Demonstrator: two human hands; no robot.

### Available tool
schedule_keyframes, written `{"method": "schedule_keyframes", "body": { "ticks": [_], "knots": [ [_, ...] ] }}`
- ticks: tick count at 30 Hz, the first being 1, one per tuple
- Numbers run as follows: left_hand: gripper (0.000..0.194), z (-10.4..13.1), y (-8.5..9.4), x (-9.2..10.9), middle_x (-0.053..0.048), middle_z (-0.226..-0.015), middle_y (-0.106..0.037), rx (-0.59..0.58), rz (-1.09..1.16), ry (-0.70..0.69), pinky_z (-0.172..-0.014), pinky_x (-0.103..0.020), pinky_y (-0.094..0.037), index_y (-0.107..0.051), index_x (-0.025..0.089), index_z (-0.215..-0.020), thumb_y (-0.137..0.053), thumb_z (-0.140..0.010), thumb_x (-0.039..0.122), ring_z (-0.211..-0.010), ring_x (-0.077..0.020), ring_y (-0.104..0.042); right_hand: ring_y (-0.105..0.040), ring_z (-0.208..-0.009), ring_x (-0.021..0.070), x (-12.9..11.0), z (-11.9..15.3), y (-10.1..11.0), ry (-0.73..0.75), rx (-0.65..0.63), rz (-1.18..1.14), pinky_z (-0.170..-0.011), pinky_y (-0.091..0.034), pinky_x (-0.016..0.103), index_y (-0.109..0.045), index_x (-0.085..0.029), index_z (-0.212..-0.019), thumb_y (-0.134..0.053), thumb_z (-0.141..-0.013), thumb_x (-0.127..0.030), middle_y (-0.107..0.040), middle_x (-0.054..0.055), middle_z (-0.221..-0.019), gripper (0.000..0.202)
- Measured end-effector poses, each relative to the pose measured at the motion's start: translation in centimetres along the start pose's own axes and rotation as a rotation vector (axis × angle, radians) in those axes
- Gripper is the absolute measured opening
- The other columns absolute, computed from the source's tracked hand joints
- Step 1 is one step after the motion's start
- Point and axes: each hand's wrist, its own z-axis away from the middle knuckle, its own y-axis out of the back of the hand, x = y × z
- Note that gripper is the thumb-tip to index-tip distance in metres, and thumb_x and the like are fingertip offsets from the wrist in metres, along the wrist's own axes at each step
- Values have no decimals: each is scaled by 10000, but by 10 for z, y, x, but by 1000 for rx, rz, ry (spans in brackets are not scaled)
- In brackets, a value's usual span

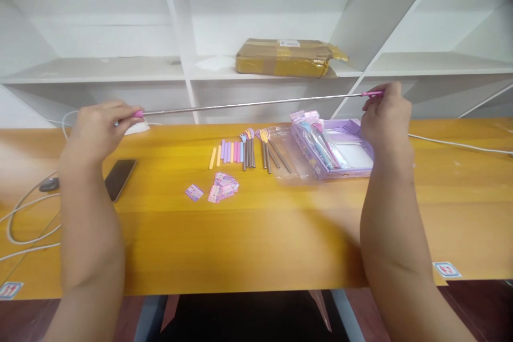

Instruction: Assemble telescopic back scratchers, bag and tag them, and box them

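- left hand (96, 131) out at 9 o'clock, thumb and fingers closed snug on the pink grip (138, 114) of the rod (252, 102)
- right hand (387, 115) up between 2 and 3, pinched shut on the pink end (372, 94) of that same rod; its very tip is hidden in the fingers, so can't tell the shape
- rod itself is thin, shiny metal, held up off the table (256, 246), passing through 12 o'clock, right end a bit higher than the left
- sticks (266, 152) with claw heads in blue, yellow and purple lie in two bunches right around the clock's centre, some on a clear bag (296, 163)
- coloured tubes (228, 152) in a tidy row just beside them on the 9 o'clock side, yellow, purple, pink and blue
- cards (223, 188) in an overlapping pile toward 7, plus a lone card (194, 192) near 8
- purple tray (348, 173) at 3, with bagged sticks (324, 149) in it, blue and pink ones showing
- phone (120, 179) a touch below 9, mouse (49, 185) further out the same way by some white cables (30, 248)
- taped carton (284, 59) on the shelf (216, 72), between 12 and 1
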Motion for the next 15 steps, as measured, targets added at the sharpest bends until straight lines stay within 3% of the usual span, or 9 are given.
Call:
{"method": "schedule_keyframes", "body": {
  "ticks": [8, 12, 15],
  "knots": [
    [426, -8, -36, 18, -77, -1070, -821, -96, 49, -156, -852, -375, -503, -808, 260, -1106, -456, -1151, 494, -948, -265, -724, -612, -876, 288, -31, 15, -29, 82, -60, 19, -827, -397, 400, -620, -228, -1269, -420, -1011, -144, -724, 117, -976, 337],
    [402, -8, -39, 24, -81, -1052, -815, -66, 67, -167, -827, -374, -497, -803, 272, -1096, -461, -1154, 476, -923, -267, -733, -626, -893, 312, -36, 19, -29, 89, -52, 34, -819, -399, 414, -623, -233, -1292, -428, -1067, -236, -731, 141, -1022, 298],
    [368, -8, -43, 44, -82, -1079, -812, -96, 86, -215, -840, -369, -514, -794, 259, -1154, -477, -1157, 446, -952, -263, -737, -655, -901, 316, -53, 29, -29, 137, -69, 27, -826, -429, 414, -625, -243, -1303, -428, -1105, -312, -724, 124, -1021, 288]
  ]
}}
